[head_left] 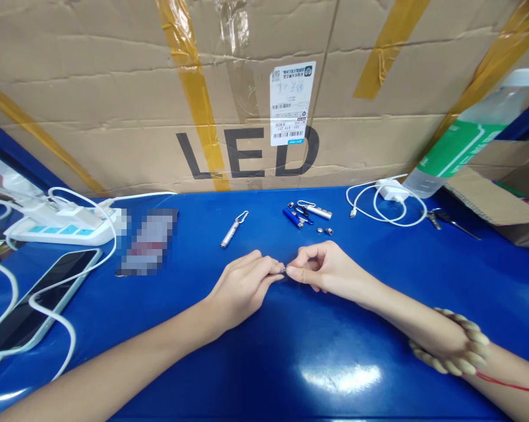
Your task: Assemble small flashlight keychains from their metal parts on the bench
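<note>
My left hand [242,284] and my right hand [323,266] meet fingertip to fingertip over the blue table [290,351]. Both are closed in a pinch on one tiny dark metal part [284,270] held between them. A beaded bracelet [451,343] circles my right wrist. Beyond the hands lie a small silver keychain flashlight [233,230], a blue tube piece [293,218], another silver flashlight body [317,210] and a couple of small button cells [324,231].
A large cardboard box marked LED [246,105] stands along the back. At the left are a white power strip [57,228] and a phone [36,302] on a white cable. A white charger with coiled cable [389,199], a plastic bottle [461,138] and keys [440,218] are at the right.
</note>
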{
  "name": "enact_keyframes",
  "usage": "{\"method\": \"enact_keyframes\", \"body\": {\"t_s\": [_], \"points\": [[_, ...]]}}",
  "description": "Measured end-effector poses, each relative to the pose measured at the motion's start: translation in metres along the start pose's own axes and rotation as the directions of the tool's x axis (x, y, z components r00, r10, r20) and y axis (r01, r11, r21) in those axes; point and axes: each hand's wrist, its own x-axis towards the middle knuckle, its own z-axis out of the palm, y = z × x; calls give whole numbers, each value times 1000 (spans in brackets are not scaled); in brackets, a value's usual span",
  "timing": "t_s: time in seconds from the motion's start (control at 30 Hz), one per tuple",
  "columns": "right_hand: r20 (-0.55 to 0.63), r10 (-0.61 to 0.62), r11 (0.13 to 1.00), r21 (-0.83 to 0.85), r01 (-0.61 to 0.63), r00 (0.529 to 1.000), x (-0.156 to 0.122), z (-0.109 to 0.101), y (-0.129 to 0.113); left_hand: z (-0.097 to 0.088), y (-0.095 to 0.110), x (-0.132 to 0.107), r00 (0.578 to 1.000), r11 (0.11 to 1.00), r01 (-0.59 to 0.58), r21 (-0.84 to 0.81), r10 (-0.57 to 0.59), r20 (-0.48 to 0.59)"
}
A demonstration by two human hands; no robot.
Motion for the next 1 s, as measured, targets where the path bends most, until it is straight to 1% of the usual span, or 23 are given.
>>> {"method": "enact_keyframes", "body": {"t_s": [0.1,0.23,0.3,0.43,0.53,0.67,0.7,0.73,0.77,0.8,0.83,0.9,0.93,1.0], "points": [[-6,6,1000,2,-6,1000,0,0,-1,-1,1,0,999,999,34,-18,-34,1],[-13,-3,1000,7,3,1000,0,0,-2,-2,2,1,994,994,105,-2,-105,38],[-17,-37,999,-15,37,999,0,1,-2,-2,1,1,993,995,103,6,-103,60],[-43,-124,989,-92,119,991,0,2,-2,-2,-1,1,993,994,104,-14,-103,61],[-34,-126,986,-113,121,991,1,1,-1,-3,0,2,991,993,112,-32,-109,81],[32,-100,988,-111,103,994,2,-2,2,-6,3,5,985,992,100,-82,-87,150],[18,-121,985,-125,123,992,2,-3,2,-7,4,5,983,991,100,-87,-85,160],[-19,-169,975,-153,164,985,2,-3,2,-8,5,6,982,991,102,-86,-87,166],[-69,-240,954,-200,223,968,1,-3,2,-8,6,6,981,991,111,-81,-95,171],[-117,-332,919,-265,292,936,0,-3,2,-8,7,7,979,989,125,-75,-110,173],[-147,-432,867,-339,365,890,-1,-4,1,-8,7,7,976,987,146,-68,-133,173],[-135,-595,745,-463,481,792,-3,-5,-1,-8,7,6,969,979,193,-62,-181,168],[-109,-644,694,-500,519,757,-4,-6,-2,-8,7,6,966,975,212,-63,-199,166],[-71,-701,624,-542,562,710,-6,-8,-3,-7,6,5,963,972,226,-62,-214,165]]}}
